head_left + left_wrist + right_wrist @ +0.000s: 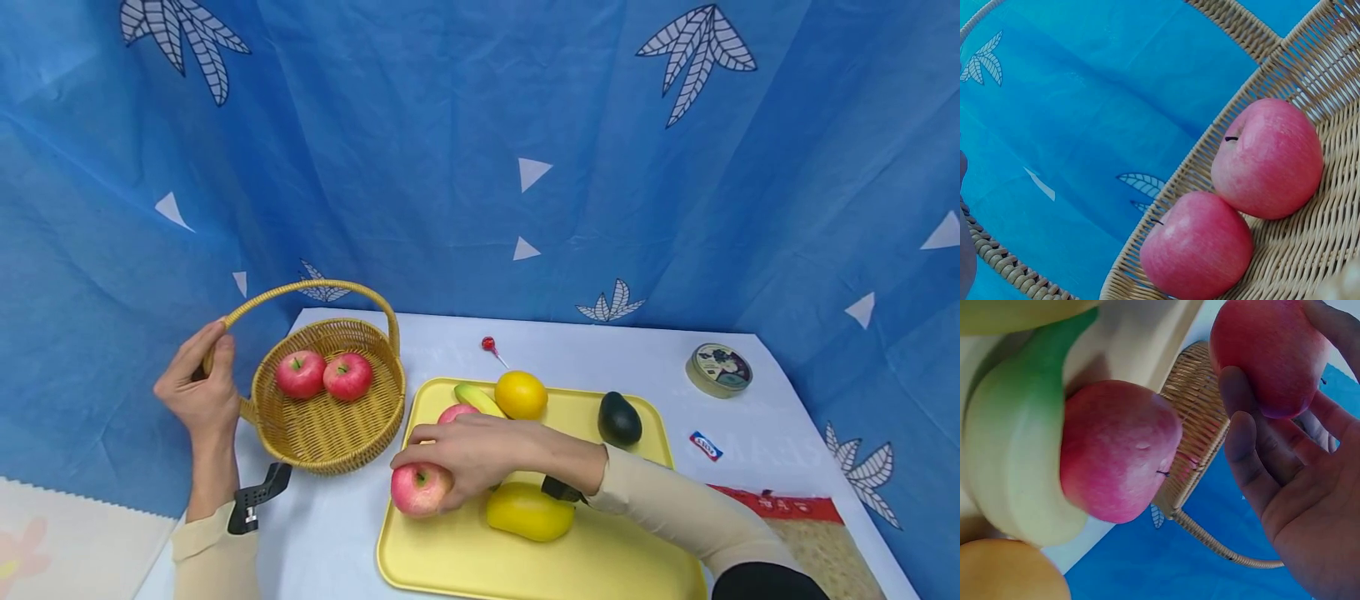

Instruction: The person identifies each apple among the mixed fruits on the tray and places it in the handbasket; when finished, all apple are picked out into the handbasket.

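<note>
My left hand (201,379) grips the handle (315,286) of a woven basket (330,433) on its left side. Two red apples (301,373) lie side by side against the basket's far wall, also seen close up in the left wrist view. Over the left edge of a yellow tray (450,567), my right hand (472,454) holds another apple (418,490) between thumb and fingers. Just behind that hand, a further apple (1121,450) sits against a banana (1019,437), partly covered by the hand in the head view.
On the tray are an orange fruit (521,395), a yellow mango (529,512) and an avocado (619,419). Beyond it lie a red lollipop (489,343), a round tin (718,370) and a small blue packet (706,446). A red-topped bag (810,533) lies at the right.
</note>
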The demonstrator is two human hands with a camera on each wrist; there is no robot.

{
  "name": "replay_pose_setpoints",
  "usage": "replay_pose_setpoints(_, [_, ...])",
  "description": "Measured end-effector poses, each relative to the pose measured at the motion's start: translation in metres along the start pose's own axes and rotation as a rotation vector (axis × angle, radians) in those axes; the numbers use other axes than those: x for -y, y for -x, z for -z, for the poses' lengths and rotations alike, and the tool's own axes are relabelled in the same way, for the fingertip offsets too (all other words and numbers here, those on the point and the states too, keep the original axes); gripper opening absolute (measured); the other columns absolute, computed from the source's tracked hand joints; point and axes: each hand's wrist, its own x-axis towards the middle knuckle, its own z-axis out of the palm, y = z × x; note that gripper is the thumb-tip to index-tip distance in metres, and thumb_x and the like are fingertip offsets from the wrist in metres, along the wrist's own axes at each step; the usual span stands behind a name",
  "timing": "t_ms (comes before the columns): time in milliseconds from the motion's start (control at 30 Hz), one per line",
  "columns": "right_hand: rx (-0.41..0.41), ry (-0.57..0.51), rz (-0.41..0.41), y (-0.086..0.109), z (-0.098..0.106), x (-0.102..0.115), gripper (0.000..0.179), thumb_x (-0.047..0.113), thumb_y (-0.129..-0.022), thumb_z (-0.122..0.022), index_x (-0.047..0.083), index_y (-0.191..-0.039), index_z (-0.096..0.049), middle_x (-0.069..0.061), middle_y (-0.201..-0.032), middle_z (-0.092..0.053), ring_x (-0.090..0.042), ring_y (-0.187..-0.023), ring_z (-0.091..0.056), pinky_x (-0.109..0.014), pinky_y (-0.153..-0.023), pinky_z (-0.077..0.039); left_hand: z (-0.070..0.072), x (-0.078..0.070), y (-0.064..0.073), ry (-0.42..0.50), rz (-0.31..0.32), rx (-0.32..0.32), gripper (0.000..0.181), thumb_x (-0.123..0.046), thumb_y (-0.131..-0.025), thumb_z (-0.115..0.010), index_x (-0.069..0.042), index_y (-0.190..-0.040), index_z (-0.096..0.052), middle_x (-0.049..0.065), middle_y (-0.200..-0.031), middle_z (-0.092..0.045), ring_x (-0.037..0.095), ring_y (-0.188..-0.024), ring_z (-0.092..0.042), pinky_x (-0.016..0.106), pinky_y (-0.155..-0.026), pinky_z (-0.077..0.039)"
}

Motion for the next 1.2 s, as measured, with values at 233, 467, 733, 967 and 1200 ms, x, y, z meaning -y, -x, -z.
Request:
replay_pose_setpoints(233, [-0.002, -0.012, 0.002, -0.006, 0.003, 0.004, 0.071, 0.057, -0.085, -0.073, 0.042, -0.147, -0.043, 0.015, -0.144, -0.045, 0.003, -0.112, -0.049, -0.021, -0.090, -0.045, 0.002, 0.000, 0.000, 0.002, 0.005, 0.008, 0.016, 0.006, -0.085, -0.075, 0.008, -0.100, -0.077, 0.017, -0.103, -0.076, 0.013, -0.091, -0.072, 0.018, -0.083, -0.054])
replay_pose_setpoints(467, [0.013, -0.024, -0.015, -0.010, 0.009, 0.004, 0.074, 0.057, -0.084, -0.074, 0.042, -0.149, -0.041, 0.016, -0.148, -0.044, 0.003, -0.116, -0.048, -0.021, -0.089, -0.045, 0.000, 0.000, -0.002, -0.016, -0.011, 0.010, 0.016, 0.006, -0.084, -0.075, 0.008, -0.100, -0.077, 0.015, -0.103, -0.077, 0.012, -0.093, -0.072, 0.018, -0.084, -0.054])
replay_pose_setpoints(733, [0.005, -0.002, -0.009, -0.013, 0.010, 0.006, 0.074, 0.059, -0.083, -0.074, 0.044, -0.148, -0.041, 0.016, -0.146, -0.045, 0.002, -0.115, -0.048, -0.021, -0.084, -0.043, 0.001, 0.001, -0.001, -0.009, -0.006, 0.009, 0.016, 0.003, -0.085, -0.076, 0.007, -0.100, -0.077, 0.016, -0.103, -0.076, 0.012, -0.092, -0.071, 0.018, -0.083, -0.054])
replay_pose_setpoints(967, [-0.001, -0.046, -0.026, -0.016, 0.012, 0.001, 0.076, 0.056, -0.083, -0.076, 0.041, -0.150, -0.042, 0.013, -0.144, -0.045, 0.000, -0.110, -0.050, -0.021, -0.086, -0.046, 0.001, 0.002, -0.001, -0.007, -0.007, 0.010, 0.017, 0.005, -0.084, -0.076, 0.007, -0.101, -0.077, 0.017, -0.103, -0.076, 0.014, -0.092, -0.072, 0.018, -0.084, -0.054])
replay_pose_setpoints(1200, [-0.023, -0.090, -0.029, -0.021, 0.012, -0.006, 0.076, 0.055, -0.082, -0.077, 0.040, -0.149, -0.043, 0.013, -0.143, -0.046, -0.001, -0.113, -0.051, -0.025, -0.093, -0.047, 0.001, 0.002, -0.001, -0.007, -0.002, 0.002, 0.017, 0.005, -0.084, -0.076, 0.008, -0.100, -0.077, 0.017, -0.102, -0.076, 0.015, -0.093, -0.072, 0.018, -0.084, -0.054])
